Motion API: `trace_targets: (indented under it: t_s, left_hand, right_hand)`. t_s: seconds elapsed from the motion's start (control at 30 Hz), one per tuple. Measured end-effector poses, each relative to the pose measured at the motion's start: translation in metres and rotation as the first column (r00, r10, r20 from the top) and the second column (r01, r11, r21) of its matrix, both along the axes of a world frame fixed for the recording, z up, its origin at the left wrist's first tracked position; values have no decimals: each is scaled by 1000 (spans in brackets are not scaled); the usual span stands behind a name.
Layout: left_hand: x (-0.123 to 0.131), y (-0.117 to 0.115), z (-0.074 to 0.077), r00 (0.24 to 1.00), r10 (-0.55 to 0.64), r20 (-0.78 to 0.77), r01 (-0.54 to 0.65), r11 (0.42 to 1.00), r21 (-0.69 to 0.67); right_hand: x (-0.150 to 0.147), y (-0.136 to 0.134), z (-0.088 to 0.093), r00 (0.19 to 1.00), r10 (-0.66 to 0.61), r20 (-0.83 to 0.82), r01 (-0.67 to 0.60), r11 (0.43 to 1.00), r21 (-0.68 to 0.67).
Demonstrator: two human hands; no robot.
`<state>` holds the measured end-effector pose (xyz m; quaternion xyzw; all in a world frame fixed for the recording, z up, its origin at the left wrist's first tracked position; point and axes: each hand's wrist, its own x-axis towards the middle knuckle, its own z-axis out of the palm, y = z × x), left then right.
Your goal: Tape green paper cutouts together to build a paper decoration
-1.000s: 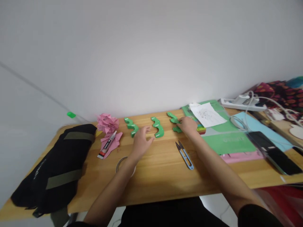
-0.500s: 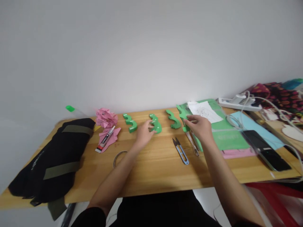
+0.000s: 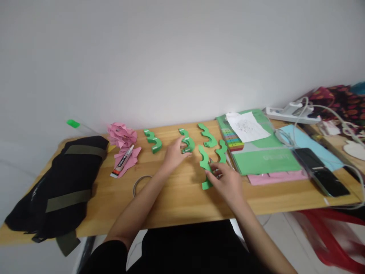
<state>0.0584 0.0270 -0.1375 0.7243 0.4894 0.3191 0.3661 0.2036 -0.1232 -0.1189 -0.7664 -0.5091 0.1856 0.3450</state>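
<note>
My left hand is at the middle of the table, its fingers closed around the lower left side of a wavy green piece. My right hand pinches another wavy green piece above the wood. Just behind that hand lies a further green piece. Two more stand apart: one stack near the wall and one piece to the left. The scissors are mostly hidden under my right hand and its piece.
The wooden table carries a black bag, crumpled pink paper, a glue tube and a tape ring. Rightward are a green folder, a white sheet, a phone and a power strip.
My right hand has moved left and toward the table's front edge, carrying a green piece away from the folder. My left hand stays by its piece. The view has shifted slightly.
</note>
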Motion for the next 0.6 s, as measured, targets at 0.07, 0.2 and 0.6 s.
trace_targets:
  t_s: [0.07,0.2,0.6]
  left_hand:
    - [-9,-7,7,1000,3,-31,-3,1000,14]
    - [-37,-27,21,998,27,-59,-27,1000,7]
    - [-66,-78,-8,998,45,40,-37,986,-164]
  right_hand:
    - [-16,-4,-7,993,94,73,-88,993,-84]
    - [-43,-6,-15,977,166,130,-141,973,-184]
    - [3,7,-8,949,-139,285,163,985,-63]
